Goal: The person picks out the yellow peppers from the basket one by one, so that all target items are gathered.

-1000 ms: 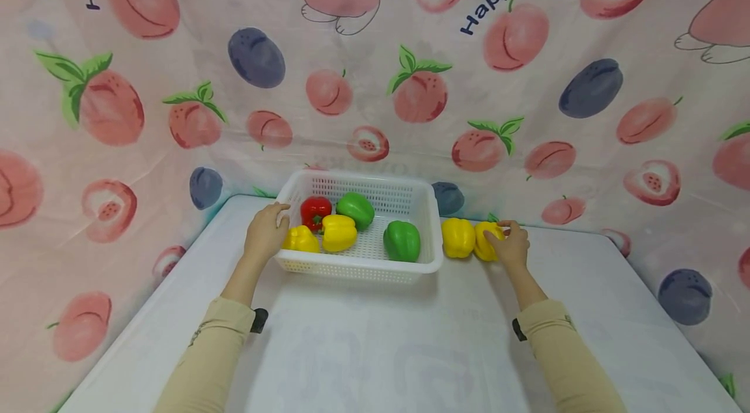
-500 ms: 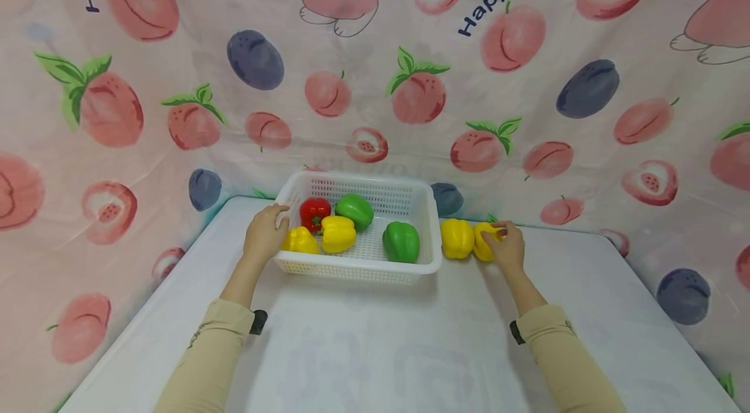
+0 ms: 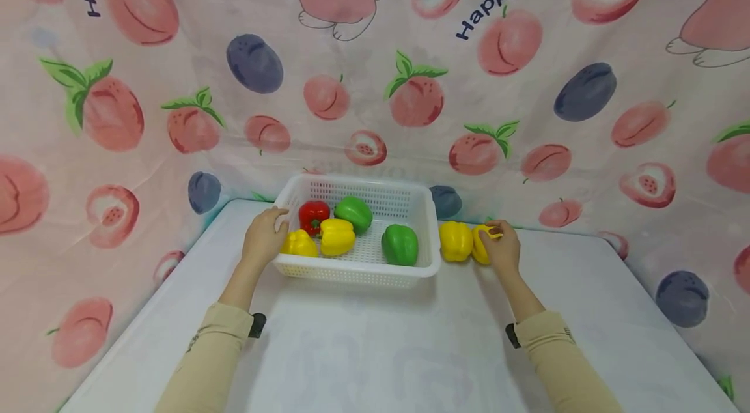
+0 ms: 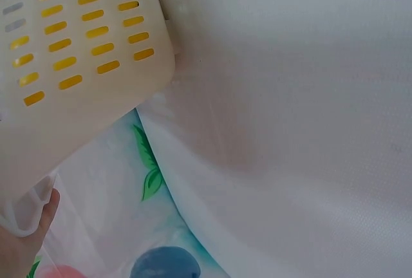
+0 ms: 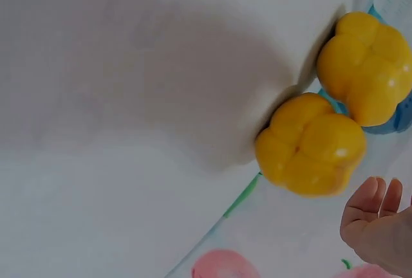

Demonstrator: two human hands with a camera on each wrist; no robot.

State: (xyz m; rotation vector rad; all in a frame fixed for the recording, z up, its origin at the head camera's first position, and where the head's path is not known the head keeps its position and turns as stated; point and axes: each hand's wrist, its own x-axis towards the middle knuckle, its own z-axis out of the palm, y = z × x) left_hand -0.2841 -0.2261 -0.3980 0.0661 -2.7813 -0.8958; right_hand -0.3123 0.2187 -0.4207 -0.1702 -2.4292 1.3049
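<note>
My left hand [image 3: 262,235] grips the left rim of a white perforated plastic basket [image 3: 357,266]; in the left wrist view its fingers [image 4: 48,210] curl at the rim's end. In the basket lie a red bell pepper [image 3: 313,214], two yellow bell peppers [image 3: 336,237] and two green bell peppers [image 3: 400,245]. Two more yellow bell peppers stand side by side on the table right of it. My right hand [image 3: 505,247] reaches over the outer yellow bell pepper [image 5: 309,144]; the right wrist view shows a gap between its visible fingers and this pepper.
The inner yellow bell pepper [image 3: 455,241] stands close against the basket's right wall. Behind the white table [image 3: 375,348] hangs a pink fruit-print cloth [image 3: 375,74], which meets the table's back edge.
My right hand has shifted slightly left, further over the outer yellow bell pepper. The left hand stays at the basket rim. The head view has tipped slightly upward.
</note>
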